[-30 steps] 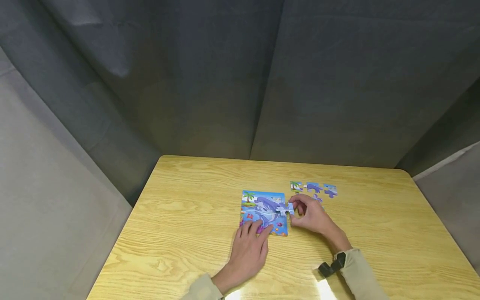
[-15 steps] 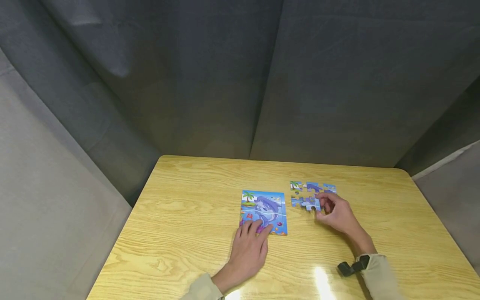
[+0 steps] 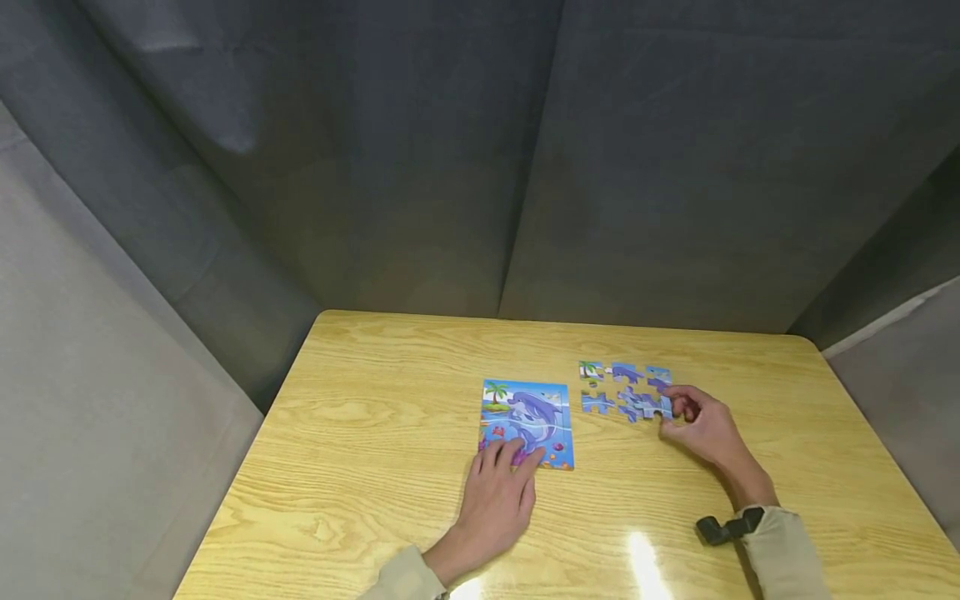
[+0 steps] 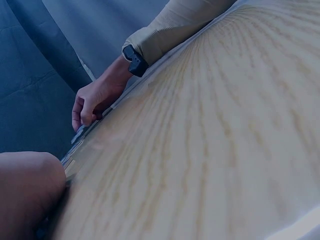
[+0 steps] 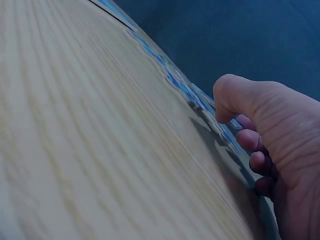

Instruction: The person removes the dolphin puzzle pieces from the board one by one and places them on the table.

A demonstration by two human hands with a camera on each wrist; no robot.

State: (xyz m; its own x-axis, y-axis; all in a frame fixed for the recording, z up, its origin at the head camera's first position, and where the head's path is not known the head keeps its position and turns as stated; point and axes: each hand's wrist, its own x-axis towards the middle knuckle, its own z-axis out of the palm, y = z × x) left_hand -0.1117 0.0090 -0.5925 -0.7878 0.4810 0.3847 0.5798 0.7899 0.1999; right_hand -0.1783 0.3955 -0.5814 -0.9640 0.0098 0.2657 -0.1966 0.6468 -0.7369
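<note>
With thumb and fingers, my right hand (image 3: 705, 423) pinches a purple and blue puzzle piece (image 3: 656, 406) by its right edge, and the piece overlaps a middle piece (image 3: 628, 407) on its left. Above it lie a dolphin-head piece (image 3: 626, 372), a palm-tree piece (image 3: 590, 370) and a top right piece (image 3: 658, 374). Another loose piece (image 3: 597, 402) sits at the left of that group. My left hand (image 3: 497, 504) rests on the lower edge of a square dolphin picture board (image 3: 527, 417), fingers extended. In the right wrist view the thumb (image 5: 237, 97) partly hides the held piece.
The wooden table (image 3: 360, 433) carries the board and the pieces. Dark grey curtains (image 3: 420, 167) hang behind its far edge. A black wrist camera (image 3: 727, 527) is strapped to the right sleeve.
My right hand has carried the puzzle piece rightward from over the dolphin board to the right end of the loose pieces. The left hand has stayed on the board.
</note>
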